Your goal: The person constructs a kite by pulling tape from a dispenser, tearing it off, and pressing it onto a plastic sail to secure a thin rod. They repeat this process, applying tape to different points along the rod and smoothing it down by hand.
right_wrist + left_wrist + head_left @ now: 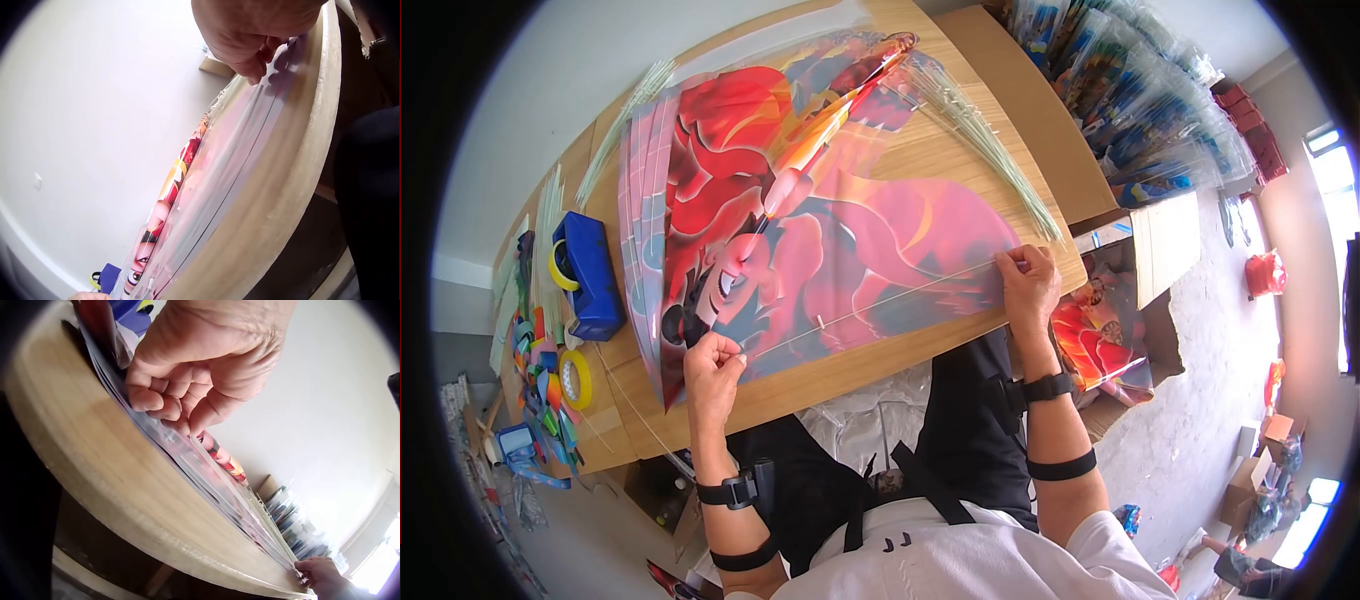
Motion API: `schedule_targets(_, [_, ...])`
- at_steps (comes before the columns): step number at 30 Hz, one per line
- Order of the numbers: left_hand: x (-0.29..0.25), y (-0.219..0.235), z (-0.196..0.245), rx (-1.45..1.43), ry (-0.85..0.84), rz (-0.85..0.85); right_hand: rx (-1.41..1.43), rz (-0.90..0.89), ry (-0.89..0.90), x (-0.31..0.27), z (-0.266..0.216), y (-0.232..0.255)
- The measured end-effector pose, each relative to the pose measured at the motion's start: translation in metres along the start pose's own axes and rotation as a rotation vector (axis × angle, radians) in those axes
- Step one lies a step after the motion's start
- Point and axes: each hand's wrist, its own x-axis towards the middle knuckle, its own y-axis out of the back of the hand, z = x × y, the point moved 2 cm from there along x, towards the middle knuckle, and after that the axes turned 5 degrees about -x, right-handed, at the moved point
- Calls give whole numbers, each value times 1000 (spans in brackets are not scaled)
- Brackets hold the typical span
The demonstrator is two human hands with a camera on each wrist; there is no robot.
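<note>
A thin pale rod (870, 302) stretches across the near part of a printed sheet (930, 220) with a red cartoon figure. My left hand (714, 378) pinches the rod's left end between thumb and fingertips, close over the sheet's near left corner. At the other end, my right hand (1030, 285) pinches the rod near the sheet's right corner. Several similar sheets lie stacked beneath, their left edges (640, 220) fanned out. Part of the top sheet is folded over in a brightly coloured strip (735, 265). In the right wrist view, the right hand's fingertips (254, 80) are right at the sheet.
Bundles of pale rods (990, 145) lie at the wooden table's (800, 385) far right and left. A blue tape dispenser (588, 275), a yellow tape roll (575, 380) and coloured scraps sit at left. Cardboard boxes (1030, 100) stand right of the table, one with packed bags (1140, 110).
</note>
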Motion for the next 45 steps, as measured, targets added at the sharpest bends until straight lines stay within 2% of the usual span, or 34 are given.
schedule_targets(15, [2,-1,1,-28,27,-10,-68,40,67,0,2,-2])
schedule_targets(22, [5,-3,-1,78,-35,-1,-76,28,52,0,3,-3])
schedule_targets(36, [3,-12,7,360,-47,78,-93,23,80,2,6,-5])
schedule_targets(45, [3,-13,14,385,-26,84,-107,51,126,1,6,-4])
